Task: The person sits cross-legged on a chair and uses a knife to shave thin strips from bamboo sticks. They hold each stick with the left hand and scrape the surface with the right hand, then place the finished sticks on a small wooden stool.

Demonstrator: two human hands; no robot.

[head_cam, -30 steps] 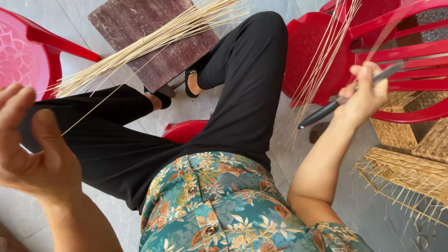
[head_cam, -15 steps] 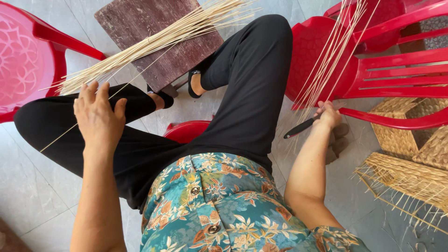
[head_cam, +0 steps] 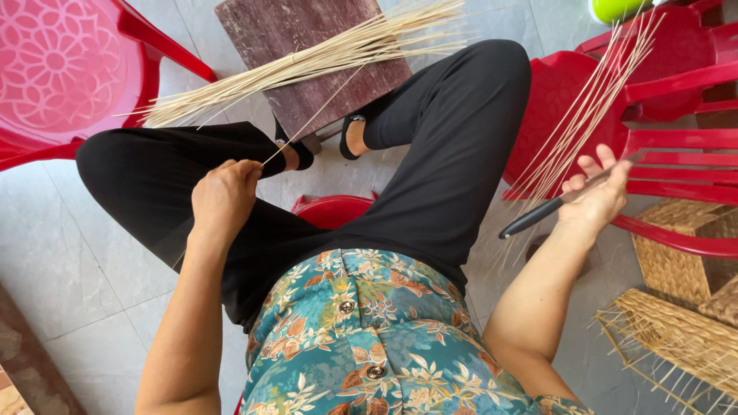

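- Head view: the left hand [head_cam: 223, 201] rests on the left thigh, its fingers curled closed around the near end of a single thin reed strip [head_cam: 311, 115].
- That strip runs up and away from the fist toward a bundle of pale reed strips [head_cam: 307, 65].
- Lying slantwise, the bundle crosses a dark wooden board [head_cam: 307, 46] on the tiled floor, just past the feet.
- Out to the side, the right hand [head_cam: 596, 196] grips a dark-handled knife [head_cam: 546, 209], the handle end pointing back toward the body.
- Just beyond it, loose strips [head_cam: 592, 100] lean against a red plastic chair [head_cam: 676, 146].
- Woven baskets [head_cam: 676, 253] sit below that chair.
- Another red chair [head_cam: 69, 69] stands beyond the left knee.
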